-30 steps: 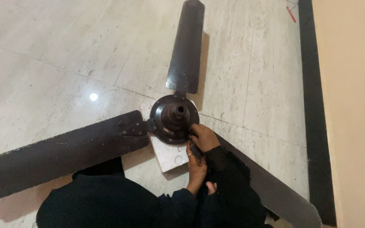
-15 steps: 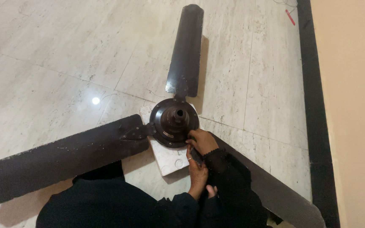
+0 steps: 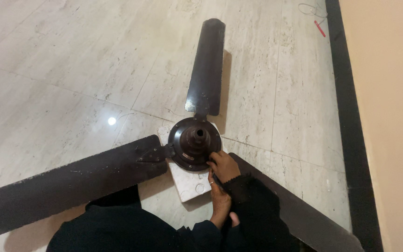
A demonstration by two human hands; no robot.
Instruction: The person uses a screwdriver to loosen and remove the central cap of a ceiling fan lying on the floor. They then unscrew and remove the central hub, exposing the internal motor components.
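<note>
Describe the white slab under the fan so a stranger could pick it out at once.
A dark brown three-bladed ceiling fan lies on the pale marble floor. Under its round motor hub, where the blades meet, sits the white slab, one corner poking out toward the person's hands. It is the only flat, plain white piece against the veined floor.

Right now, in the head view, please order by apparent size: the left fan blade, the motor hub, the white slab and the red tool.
1. left fan blade, nearest the camera, which enlarges it
2. white slab, partly hidden under the hub, so uncertain
3. motor hub
4. red tool, far away
</note>
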